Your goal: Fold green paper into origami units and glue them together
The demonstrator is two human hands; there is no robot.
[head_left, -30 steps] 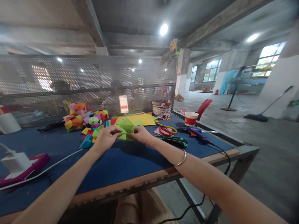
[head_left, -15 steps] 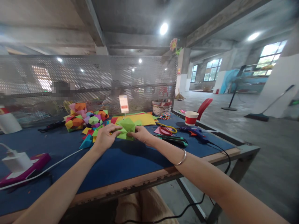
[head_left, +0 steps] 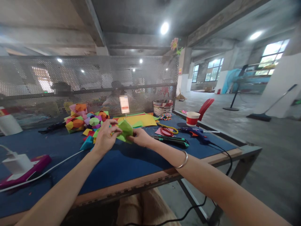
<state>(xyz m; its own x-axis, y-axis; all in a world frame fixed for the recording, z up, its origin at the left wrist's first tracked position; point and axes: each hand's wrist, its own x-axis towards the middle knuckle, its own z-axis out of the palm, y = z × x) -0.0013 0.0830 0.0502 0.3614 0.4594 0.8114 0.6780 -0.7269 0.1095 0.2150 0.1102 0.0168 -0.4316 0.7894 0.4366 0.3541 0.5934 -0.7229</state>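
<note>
A folded piece of green paper is held up between my hands, above the blue tabletop. My left hand pinches its left edge between thumb and fingers. On the other side, my right hand grips the lower right edge, with the fingertips partly hidden behind the paper. Beyond the hands lie stacked yellow sheets. Folded paper pieces in blue, red and yellow lie left of my left hand, in front of several multicoloured paper balls.
Right of my hands lie a utility knife, scissors and a glue gun with its cord. A paper cup and a woven basket stand behind. A purple power strip with a white cable is at left; a perforated screen borders the back.
The green paper has gone from spread-out flaps to a narrower, folded-together shape. Both hands have shifted only slightly and still hold it.
</note>
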